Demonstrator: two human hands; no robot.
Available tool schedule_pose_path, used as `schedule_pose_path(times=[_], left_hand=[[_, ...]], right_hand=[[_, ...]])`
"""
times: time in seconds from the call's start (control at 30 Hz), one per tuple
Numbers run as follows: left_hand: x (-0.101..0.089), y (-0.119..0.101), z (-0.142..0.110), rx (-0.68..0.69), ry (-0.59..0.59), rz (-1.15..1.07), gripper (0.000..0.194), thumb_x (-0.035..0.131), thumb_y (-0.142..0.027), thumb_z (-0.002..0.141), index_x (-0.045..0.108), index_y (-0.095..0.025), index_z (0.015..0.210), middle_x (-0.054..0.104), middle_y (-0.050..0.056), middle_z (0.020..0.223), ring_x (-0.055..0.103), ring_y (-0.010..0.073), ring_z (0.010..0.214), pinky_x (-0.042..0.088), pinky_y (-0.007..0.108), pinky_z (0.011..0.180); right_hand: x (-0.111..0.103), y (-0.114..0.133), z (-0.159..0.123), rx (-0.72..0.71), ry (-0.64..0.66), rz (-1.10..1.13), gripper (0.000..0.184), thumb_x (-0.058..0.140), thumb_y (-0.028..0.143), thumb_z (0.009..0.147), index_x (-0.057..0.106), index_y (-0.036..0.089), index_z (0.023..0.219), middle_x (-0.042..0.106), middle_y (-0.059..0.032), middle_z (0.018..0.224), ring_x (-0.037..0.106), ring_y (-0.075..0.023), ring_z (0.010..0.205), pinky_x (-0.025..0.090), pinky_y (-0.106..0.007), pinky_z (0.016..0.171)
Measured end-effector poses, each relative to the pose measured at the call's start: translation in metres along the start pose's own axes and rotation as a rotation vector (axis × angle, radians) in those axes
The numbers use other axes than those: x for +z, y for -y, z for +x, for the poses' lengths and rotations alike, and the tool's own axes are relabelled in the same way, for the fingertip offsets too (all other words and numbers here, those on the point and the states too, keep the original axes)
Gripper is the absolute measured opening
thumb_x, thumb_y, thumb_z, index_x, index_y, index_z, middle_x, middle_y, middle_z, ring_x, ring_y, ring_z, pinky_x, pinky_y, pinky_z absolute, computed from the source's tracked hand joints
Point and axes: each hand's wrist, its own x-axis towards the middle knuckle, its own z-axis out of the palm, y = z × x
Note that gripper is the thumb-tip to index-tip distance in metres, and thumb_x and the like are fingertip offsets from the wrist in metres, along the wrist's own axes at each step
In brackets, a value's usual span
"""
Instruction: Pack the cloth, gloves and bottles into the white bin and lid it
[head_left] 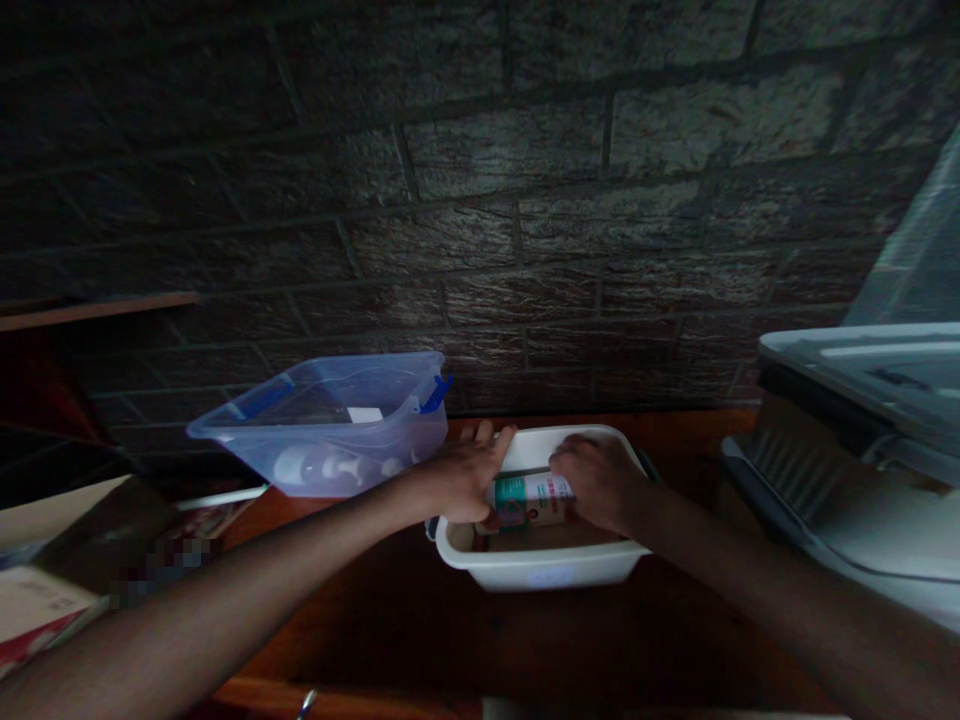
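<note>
Indoors, 2 bare hands reach into a white tub (551, 573) on a wooden table (480, 650).
A green-and-white packet (529, 500) with red print sits inside the tub, between the hands. The left hand (461, 480) lies across the tub's left rim, fingers spread, thumb down beside the packet's left end; the right hand (600, 482) is inside the tub, fingers bent at the packet's right end, though I cannot tell whether they pinch it. Just left of the tub stands a clear bin (382, 433) with blue latches, pale bottles (341, 467) showing through its side. A cardboard box (56, 600) is farther left, and a brick wall (480, 230) rises behind.
</note>
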Motion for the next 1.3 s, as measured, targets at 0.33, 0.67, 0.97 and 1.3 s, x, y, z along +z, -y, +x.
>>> schedule_pose_path(times=[0.33,0.67,0.97,1.3], left_hand=[[0.000,-0.005,0.003,-0.062,0.018,0.012,0.105,0.086,-0.037,0.059,0.030,-0.021,0.145,0.045,0.017,0.135,0.049,0.0371,0.124,0.048,0.042,0.095],[0.003,-0.002,0.001,-0.024,0.003,-0.004,0.120,0.086,-0.042,0.057,0.019,-0.019,0.155,0.041,0.019,0.145,0.044,0.0388,0.131,0.046,0.044,0.100],[-0.002,-0.020,-0.005,0.263,-0.196,0.050,0.064,0.075,-0.029,0.075,0.054,-0.022,0.134,0.055,0.012,0.132,0.054,0.0320,0.122,0.045,0.042,0.103],[0.019,-0.013,0.003,0.196,-0.107,-0.078,0.048,0.070,-0.027,0.083,0.064,-0.018,0.129,0.066,0.014,0.131,0.063,0.0345,0.123,0.050,0.045,0.105]], right_hand=[[0.009,-0.004,0.000,-0.002,-0.008,0.046,0.032,0.066,0.016,0.081,0.071,0.016,0.113,0.071,-0.0135,0.122,0.061,-0.0279,0.122,0.041,-0.037,0.109],[0.010,-0.006,-0.001,-0.013,-0.009,0.084,0.034,0.067,0.014,0.078,0.071,0.014,0.112,0.070,-0.0147,0.121,0.061,-0.0286,0.120,0.042,-0.038,0.105],[-0.005,-0.012,0.000,0.031,-0.028,0.104,0.050,0.075,0.029,0.080,0.067,0.015,0.127,0.069,-0.0145,0.129,0.062,-0.0288,0.123,0.045,-0.037,0.104],[-0.002,-0.009,-0.011,0.019,-0.048,0.070,0.031,0.069,0.027,0.086,0.073,0.018,0.116,0.073,-0.0128,0.121,0.063,-0.0282,0.121,0.045,-0.037,0.103]])
